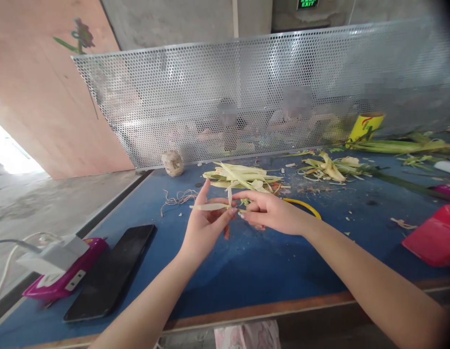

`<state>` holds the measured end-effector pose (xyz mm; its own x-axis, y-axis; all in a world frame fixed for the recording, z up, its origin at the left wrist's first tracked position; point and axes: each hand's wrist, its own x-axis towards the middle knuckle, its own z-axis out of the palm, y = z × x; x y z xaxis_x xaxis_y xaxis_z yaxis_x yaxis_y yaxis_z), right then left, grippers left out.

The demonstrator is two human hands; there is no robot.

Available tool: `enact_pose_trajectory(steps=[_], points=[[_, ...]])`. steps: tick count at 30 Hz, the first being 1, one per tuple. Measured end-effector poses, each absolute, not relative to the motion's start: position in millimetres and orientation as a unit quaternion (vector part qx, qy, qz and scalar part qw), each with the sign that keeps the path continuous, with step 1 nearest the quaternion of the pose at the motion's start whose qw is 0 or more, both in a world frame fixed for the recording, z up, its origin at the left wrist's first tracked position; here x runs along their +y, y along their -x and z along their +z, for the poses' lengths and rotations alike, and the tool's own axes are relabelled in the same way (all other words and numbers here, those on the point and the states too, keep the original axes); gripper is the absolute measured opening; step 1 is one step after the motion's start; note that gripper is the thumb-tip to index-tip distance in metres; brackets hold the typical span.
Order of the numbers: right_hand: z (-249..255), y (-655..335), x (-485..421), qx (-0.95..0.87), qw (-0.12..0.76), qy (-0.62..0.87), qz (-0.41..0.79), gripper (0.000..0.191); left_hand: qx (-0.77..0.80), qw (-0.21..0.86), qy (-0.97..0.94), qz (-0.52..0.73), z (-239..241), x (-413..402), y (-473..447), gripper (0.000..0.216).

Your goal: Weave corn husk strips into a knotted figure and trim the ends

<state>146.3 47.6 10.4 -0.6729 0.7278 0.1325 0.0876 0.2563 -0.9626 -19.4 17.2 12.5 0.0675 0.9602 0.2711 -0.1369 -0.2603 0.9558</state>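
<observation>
Above the blue table, my left hand [206, 220] pinches a narrow pale leaf strip [210, 207] between thumb and fingers. A second short pale piece stands up where the strip ends at my fingertips. My right hand [270, 212] meets it from the right, its index finger stretched toward the upright piece and the other fingers curled in. What the curled fingers hold is too small to make out. A small green sprig [246, 201] shows by the right fingers. Just behind both hands lies a pile of pale yellow-green leaves [243, 174].
A black phone [114, 271] and a purple power strip [70, 274] with a white plug lie at left. Tangled thread [177, 198] and a whitish roll [172, 163] are beyond. Rightward are a yellow ring [307, 206], plant scraps [334, 169] and a red box [434, 237]. A perforated metal screen [196, 97] stands behind.
</observation>
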Motion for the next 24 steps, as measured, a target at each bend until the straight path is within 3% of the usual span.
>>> enact_pose_trajectory(steps=[10, 14, 19, 24], points=[[11.8, -154.5, 51.3, -0.717, 0.292, 0.206, 0.598, 0.047, 0.366, 0.499, -0.576, 0.534, 13.4, 17.3, 20.8, 0.076], [15.4, -157.1, 50.2, -0.730, 0.280, 0.207, 0.588, 0.048, 0.370, 0.498, -0.560, 0.549, 15.4, 18.6, 23.6, 0.074], [18.0, -159.7, 48.7, -0.784, 0.205, 0.254, 0.528, 0.049, 0.389, 0.491, -0.543, 0.560, 15.5, 18.2, 25.2, 0.074], [12.3, -149.6, 47.5, -0.768, 0.227, 0.231, 0.552, 0.043, 0.397, 0.502, -0.571, 0.513, 15.0, 15.1, 21.7, 0.071]])
